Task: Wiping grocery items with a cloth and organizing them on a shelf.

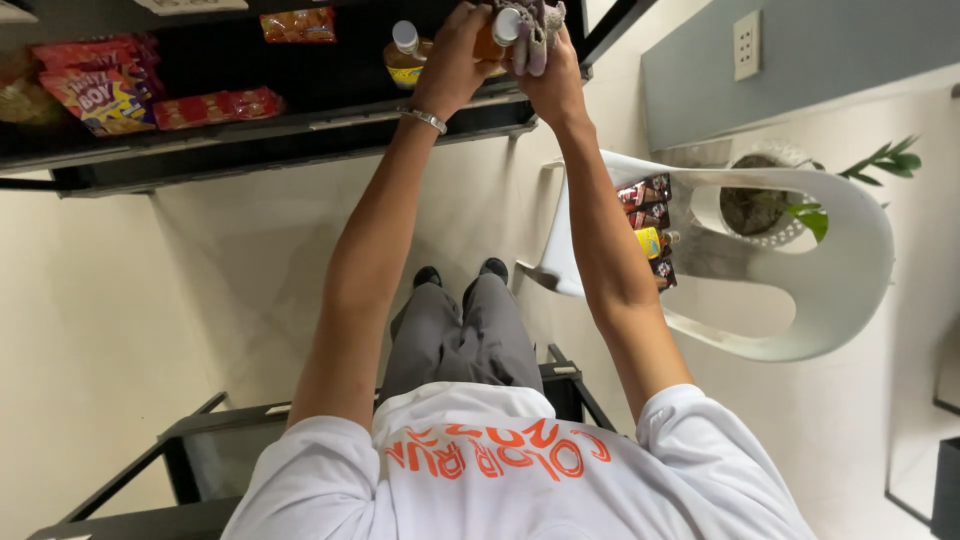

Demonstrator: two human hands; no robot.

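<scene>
Both my arms reach forward to a black shelf (300,115). My left hand (455,55), with a metal bracelet on its wrist, grips a small bottle (497,35) of orange liquid with a white cap. My right hand (552,80) holds a grey-purple cloth (540,25) against the cap end of that bottle. A second bottle (405,55) of the same kind stands on the shelf just left of my left hand.
Red and orange snack packets (105,95) lie along the shelf at the left. To the right, a white plastic chair (840,260) holds several snack packs (650,225), with a potted plant (760,200) behind it. A black frame (210,450) stands near my legs.
</scene>
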